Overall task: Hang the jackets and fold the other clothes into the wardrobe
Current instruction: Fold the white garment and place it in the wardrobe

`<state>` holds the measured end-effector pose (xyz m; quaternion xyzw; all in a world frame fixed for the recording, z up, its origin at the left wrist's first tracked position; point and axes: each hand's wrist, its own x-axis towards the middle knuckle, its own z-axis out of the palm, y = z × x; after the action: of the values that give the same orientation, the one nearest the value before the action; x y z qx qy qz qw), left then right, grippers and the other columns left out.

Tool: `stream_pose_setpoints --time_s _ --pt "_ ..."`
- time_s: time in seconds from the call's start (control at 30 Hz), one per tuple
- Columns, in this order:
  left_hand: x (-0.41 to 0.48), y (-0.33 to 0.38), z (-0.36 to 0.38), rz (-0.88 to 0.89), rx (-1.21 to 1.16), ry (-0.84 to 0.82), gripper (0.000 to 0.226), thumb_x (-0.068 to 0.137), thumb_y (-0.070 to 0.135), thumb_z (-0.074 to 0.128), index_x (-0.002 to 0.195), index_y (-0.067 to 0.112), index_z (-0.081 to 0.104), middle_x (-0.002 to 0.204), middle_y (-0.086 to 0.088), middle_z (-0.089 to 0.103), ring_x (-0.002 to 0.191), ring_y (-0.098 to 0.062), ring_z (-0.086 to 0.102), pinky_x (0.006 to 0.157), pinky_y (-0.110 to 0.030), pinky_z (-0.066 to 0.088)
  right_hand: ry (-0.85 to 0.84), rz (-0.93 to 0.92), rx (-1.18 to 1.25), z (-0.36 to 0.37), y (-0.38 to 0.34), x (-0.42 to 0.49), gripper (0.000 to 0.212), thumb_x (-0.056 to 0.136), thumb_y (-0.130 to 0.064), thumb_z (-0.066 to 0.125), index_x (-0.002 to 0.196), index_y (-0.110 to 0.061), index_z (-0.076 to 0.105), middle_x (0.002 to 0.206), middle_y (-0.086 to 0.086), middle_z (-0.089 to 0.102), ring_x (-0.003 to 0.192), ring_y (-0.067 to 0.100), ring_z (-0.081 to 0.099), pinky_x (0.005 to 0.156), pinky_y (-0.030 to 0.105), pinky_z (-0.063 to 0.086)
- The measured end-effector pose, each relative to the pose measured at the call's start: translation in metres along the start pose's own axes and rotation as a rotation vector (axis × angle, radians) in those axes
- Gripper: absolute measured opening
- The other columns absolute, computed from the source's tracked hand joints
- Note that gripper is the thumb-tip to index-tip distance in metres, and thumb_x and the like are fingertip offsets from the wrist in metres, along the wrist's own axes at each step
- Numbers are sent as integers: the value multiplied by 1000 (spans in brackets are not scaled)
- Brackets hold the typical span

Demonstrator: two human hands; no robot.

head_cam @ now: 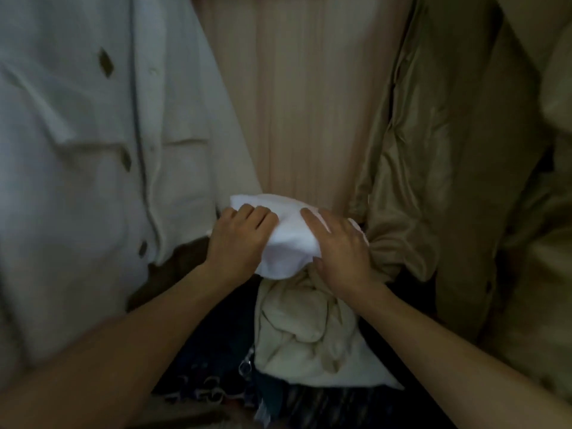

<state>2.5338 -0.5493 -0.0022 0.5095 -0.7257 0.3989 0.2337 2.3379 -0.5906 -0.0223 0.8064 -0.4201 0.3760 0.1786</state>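
My left hand (238, 239) has its fingers curled tight on the left side of the white cloth (288, 239), so it is holding on. My right hand (340, 246) lies on the right side of the cloth with the fingers mostly straight, pressing down, and my thumb sits at the bottom edge. I cannot tell if that thumb is tucked under. The white cloth is bunched up small between my hands, low down in the wardrobe, right on top of a cream cloth (303, 329) that is all lumpy. Dark clothes (216, 366) lie under and beside that one. A white jacket (93, 150) hangs on my left and a puffy tan jacket (433, 181) hangs on my right, with the pink back wall (309, 103) between them. I think I am at the part where I put a folded thing away on the pile. Next I need to pat it flat so it does not roll off the lumpy cloth, then let go gently and pull my hands back without dragging it along.
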Motion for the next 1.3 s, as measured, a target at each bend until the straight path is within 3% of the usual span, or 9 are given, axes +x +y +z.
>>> stream_pose_setpoints --time_s 0.13,0.27,0.33,0.4,0.53,0.73,0.83,1.1,1.3 --pt "-30 1 80 44 -98 114 26 79 12 74 104 5 69 124 -19 66 105 -35 66 81 -45 52 -17 -82 -101 62 21 -17 49 90 -33 67 137 -23 57 142 15 54 128 42 52 100 63 44" --pt "-113 41 119 75 -210 -272 68 63 15 92 124 5 64 139 -14 57 125 -34 56 84 -55 56 -235 -242 -167 110 35 -85 45 94 -39 40 129 -27 64 135 13 60 119 41 60 87 64 51" --pt "-129 47 118 -21 -304 -431 84 53 5 93 130 3 58 149 -12 44 133 -34 47 90 -58 53 -297 -223 -161 112 36 -102 47 97 -44 39 135 -27 58 141 12 54 126 41 54 95 65 46" --pt "-129 43 110 -65 -404 -490 84 73 4 75 148 3 36 161 -5 11 149 -29 14 111 -60 34 -386 -168 -98 104 34 -99 49 99 -44 40 146 -29 43 152 12 40 137 42 40 106 66 35" --pt "-119 27 102 -4 -406 -606 83 92 37 50 158 25 2 162 6 -18 150 -17 -19 123 -49 -1 -598 -182 -54 95 47 -86 78 97 -45 44 147 -44 -16 163 0 -18 150 28 -18 120 53 -6" --pt "-105 27 122 -22 -298 -630 81 92 74 21 146 41 -28 160 2 -30 149 -25 -23 120 -59 1 -571 -123 -70 99 45 -79 84 87 -79 29 149 -46 -17 160 -3 -27 146 28 -29 116 60 -14" --pt "-102 23 136 -29 -306 -651 79 88 76 13 144 43 -31 159 3 -31 148 -22 -23 120 -58 2 -521 -90 -100 112 42 -77 87 83 -83 28 150 -46 -15 160 -2 -24 147 31 -25 115 61 -15" --pt "-102 9 182 -110 -529 -648 89 83 84 21 146 41 -25 157 12 -30 150 -19 -18 121 -55 -4 -460 -10 49 156 53 -61 85 77 -88 27 148 -41 24 158 7 32 144 40 29 109 71 21" --pt "-108 16 199 -151 -497 -695 93 77 88 18 146 40 -23 158 12 -27 151 -20 -14 121 -57 -3 -438 32 67 184 56 -70 88 75 -88 29 147 -37 38 157 7 33 143 38 31 113 70 12"
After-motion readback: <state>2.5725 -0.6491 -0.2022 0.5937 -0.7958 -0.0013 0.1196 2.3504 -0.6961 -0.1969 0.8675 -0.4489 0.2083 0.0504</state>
